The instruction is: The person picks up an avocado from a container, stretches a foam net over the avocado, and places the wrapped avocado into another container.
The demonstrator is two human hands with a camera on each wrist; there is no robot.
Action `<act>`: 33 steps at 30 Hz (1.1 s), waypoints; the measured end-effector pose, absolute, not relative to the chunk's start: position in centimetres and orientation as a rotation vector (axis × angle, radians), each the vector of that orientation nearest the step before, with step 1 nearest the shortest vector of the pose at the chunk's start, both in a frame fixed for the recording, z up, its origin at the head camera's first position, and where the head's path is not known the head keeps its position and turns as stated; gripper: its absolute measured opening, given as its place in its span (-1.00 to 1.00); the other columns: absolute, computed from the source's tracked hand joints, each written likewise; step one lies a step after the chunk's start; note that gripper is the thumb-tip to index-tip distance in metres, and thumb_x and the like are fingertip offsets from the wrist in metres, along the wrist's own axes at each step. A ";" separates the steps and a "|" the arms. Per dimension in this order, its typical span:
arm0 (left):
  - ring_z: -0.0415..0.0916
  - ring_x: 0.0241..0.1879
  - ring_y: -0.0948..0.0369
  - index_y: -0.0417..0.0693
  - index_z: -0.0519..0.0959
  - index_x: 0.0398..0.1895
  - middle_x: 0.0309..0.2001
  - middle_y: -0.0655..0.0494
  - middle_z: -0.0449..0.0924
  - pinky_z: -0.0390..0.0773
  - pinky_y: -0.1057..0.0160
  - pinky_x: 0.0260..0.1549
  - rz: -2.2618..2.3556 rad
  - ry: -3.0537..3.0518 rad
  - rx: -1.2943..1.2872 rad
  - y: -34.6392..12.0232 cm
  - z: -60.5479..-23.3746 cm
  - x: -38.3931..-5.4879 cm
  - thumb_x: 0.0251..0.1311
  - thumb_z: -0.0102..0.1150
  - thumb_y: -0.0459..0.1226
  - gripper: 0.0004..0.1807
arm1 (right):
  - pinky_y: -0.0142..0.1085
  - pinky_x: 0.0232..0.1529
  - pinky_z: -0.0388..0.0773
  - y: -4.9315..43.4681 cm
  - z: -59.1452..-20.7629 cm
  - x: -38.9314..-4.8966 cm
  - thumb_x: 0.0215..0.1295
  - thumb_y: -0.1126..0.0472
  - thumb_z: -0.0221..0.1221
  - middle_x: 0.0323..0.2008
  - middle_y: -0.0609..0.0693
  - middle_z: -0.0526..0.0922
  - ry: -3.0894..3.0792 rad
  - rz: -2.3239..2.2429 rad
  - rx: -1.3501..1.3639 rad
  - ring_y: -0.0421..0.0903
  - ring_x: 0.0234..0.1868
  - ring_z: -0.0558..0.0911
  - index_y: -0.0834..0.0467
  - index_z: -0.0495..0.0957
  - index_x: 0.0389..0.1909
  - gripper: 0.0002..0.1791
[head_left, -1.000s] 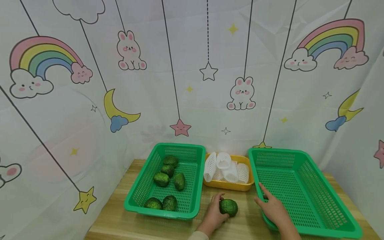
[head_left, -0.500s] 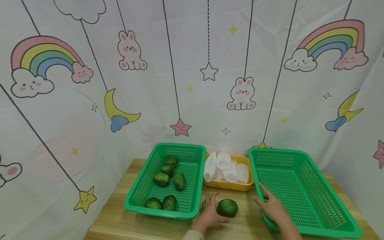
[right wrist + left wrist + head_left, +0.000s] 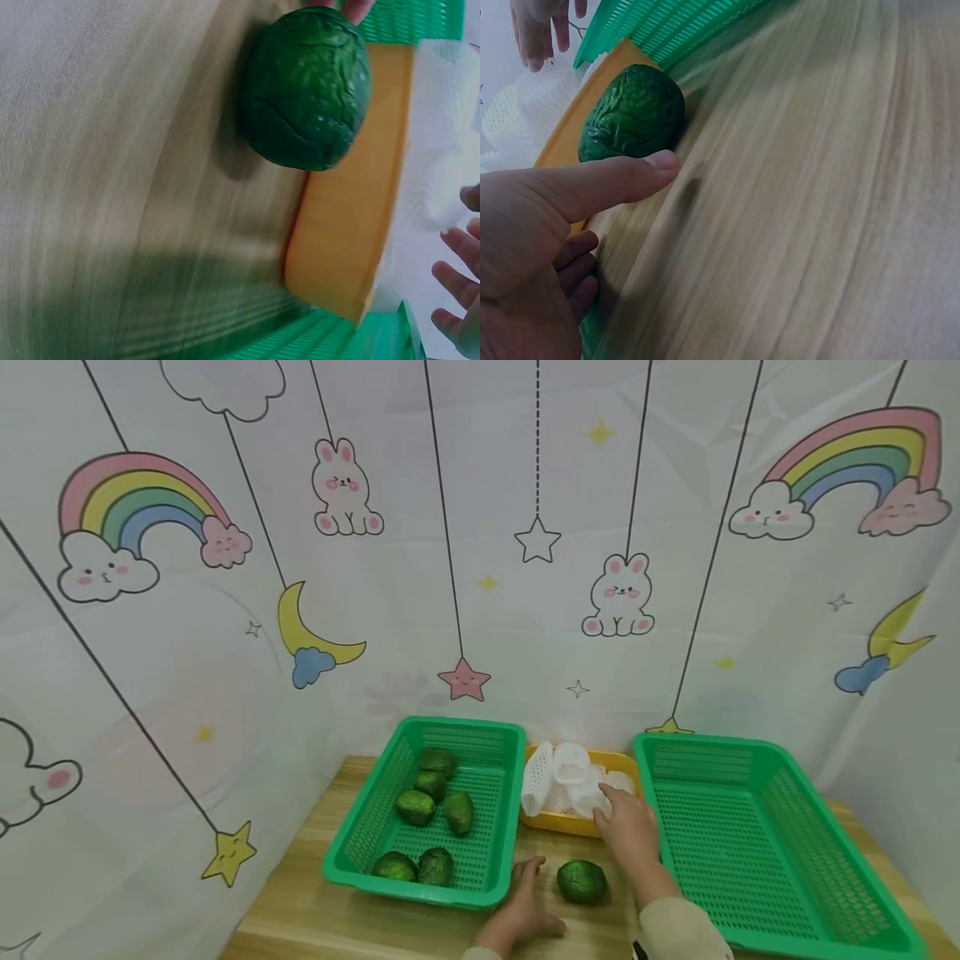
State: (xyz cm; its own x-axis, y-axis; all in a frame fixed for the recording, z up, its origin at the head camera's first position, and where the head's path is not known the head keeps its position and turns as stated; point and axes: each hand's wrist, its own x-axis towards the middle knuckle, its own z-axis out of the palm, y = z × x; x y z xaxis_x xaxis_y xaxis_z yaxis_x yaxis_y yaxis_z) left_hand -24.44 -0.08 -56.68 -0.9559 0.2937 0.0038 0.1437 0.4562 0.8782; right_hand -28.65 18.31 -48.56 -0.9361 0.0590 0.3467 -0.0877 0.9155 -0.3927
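A dark green wrinkled avocado lies on the wooden table between my two hands. Just left of it, my left hand rests near the table with thumb and fingers apart, holding nothing; the left wrist view shows its thumb close to the avocado. My right hand hovers over the right part of a yellow tray. That tray contains several white foam net sleeves. In the right wrist view, the right hand has its fingers spread beside the sleeves; contact is unclear.
A green basket at left holds several avocados. Another, larger green basket stands at right, with bare mesh showing inside. Behind the table hangs a white cloth printed with rainbows, rabbits and stars.
My left hand has let go of the avocado and drawn back left. My right hand has left the right basket's edge and moved left to the yellow tray. The view has shifted slightly.
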 end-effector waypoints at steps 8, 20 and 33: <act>0.23 0.05 -0.13 -0.24 0.28 0.14 0.00 -0.12 0.22 0.37 0.03 -0.03 1.610 2.439 0.382 -0.2 -56.7 -24.2 -0.21 0.44 -0.42 -0.24 | 0.04 -0.20 0.47 18.5 -49.1 -29.1 0.11 0.28 0.27 -0.34 0.23 0.66 -2.529 0.414 0.005 0.17 -0.31 0.61 0.27 0.66 -0.19 -0.77; 0.19 0.12 -0.14 -0.18 0.28 0.17 0.08 -0.14 0.19 0.31 -0.05 0.03 1.562 2.458 0.354 -0.4 -56.4 -24.0 -0.18 0.44 -0.38 -0.24 | -0.07 -0.56 0.50 20.6 -45.8 -29.4 0.18 0.23 0.24 -0.43 0.19 0.67 -2.394 0.397 0.010 0.11 -0.51 0.61 0.27 0.67 -0.22 -0.79; 0.22 0.15 -0.23 -0.20 0.24 0.24 0.16 -0.26 0.24 0.30 -0.22 -0.01 1.239 2.585 0.315 0.8 -53.5 -23.1 -0.23 0.51 -0.15 -0.08 | -0.28 -0.77 0.17 21.7 -41.9 -26.4 0.30 0.19 0.13 -0.16 0.24 0.63 -2.411 0.651 -0.077 -0.05 -0.77 0.36 0.21 0.62 -0.06 -0.73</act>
State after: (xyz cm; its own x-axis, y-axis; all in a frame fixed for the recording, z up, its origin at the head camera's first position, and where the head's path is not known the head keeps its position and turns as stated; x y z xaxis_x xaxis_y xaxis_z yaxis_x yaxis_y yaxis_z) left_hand -23.11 0.82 -53.46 -0.9434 0.3025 -0.1362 0.0832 0.6132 0.7855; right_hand -26.44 21.75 -41.89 -0.7986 0.2097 0.5642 -0.1027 0.8762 -0.4709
